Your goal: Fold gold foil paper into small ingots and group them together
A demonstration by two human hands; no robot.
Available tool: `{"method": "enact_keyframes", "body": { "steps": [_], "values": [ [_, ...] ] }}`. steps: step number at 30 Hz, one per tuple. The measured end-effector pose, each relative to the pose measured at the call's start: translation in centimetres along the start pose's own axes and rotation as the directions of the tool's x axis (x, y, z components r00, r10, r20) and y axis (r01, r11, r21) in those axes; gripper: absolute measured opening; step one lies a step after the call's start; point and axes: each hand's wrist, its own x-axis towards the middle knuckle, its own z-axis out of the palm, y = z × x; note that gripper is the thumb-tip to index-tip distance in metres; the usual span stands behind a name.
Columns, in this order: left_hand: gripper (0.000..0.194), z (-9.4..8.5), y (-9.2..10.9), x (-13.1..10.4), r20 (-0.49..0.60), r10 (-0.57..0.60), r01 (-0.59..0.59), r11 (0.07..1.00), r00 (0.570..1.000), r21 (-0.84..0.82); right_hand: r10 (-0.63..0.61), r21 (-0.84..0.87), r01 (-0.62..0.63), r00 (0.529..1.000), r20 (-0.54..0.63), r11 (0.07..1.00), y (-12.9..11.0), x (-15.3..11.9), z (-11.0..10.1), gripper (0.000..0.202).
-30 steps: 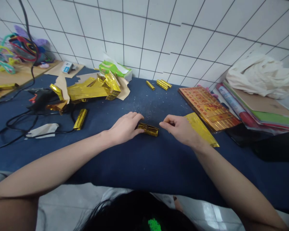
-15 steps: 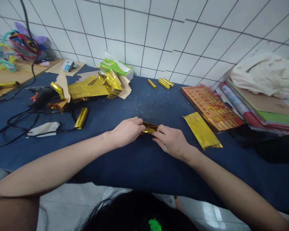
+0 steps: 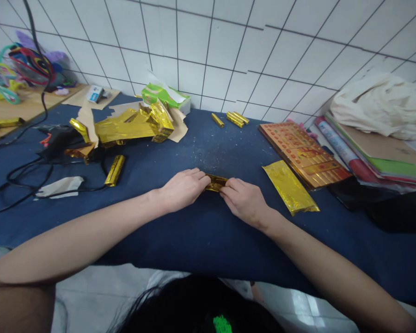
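Between my two hands a narrow strip of folded gold foil paper [image 3: 215, 183] lies just at the cloth, partly covered by fingers. My left hand [image 3: 186, 187] pinches its left end, and my right hand [image 3: 244, 196] pinches the right end with fingertips pressed together. To the right of my right hand lies a flat gold foil sheet [image 3: 291, 187]. Beside it rests a stack of orange-gold printed paper [image 3: 305, 155]. Several finished-looking gold rolls [image 3: 237, 119] sit near the wall, and one larger gold roll [image 3: 115, 170] is left of my left hand.
Crumpled gold foil [image 3: 131, 127] lies at back left by a green tissue pack [image 3: 164, 96]. A black glue gun [image 3: 57, 141] and its looping cord are on the left. Folders [image 3: 384, 159] under a white cloth bag [image 3: 384, 106] stand right. A tiled wall [image 3: 225, 55] bounds the back.
My right hand's fingers have shifted slightly along the gold strip's right end, showing a little more of the strip. The whole view has drifted slightly; the other things stay in place.
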Motion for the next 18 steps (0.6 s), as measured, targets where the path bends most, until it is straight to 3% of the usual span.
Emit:
{"method": "enact_keyframes", "body": {
  "steps": [7, 14, 18],
  "values": [
    [0.016, 0.04, -0.28, -0.15, 0.02, -0.066, 0.068, 0.991, 0.998, -0.119, 0.156, 0.218, -0.137, 0.985, -0.071, 0.966, 0.39, -0.03, 0.54, 0.024],
    [0.008, 0.08, -0.37, 0.11, 0.053, -0.259, 0.261, 0.901, 0.965, -0.347, 0.347, 0.386, -0.318, 0.938, -0.004, 0.866, 0.26, 0.14, 0.64, 0.01],
    [0.004, 0.11, -0.14, 0.22, 0.086, -0.359, 0.365, 0.857, 0.929, -0.364, 0.421, 0.388, -0.4, 0.906, 0.033, 0.83, 0.02, 0.34, 0.41, 0.008]
  ]
}}
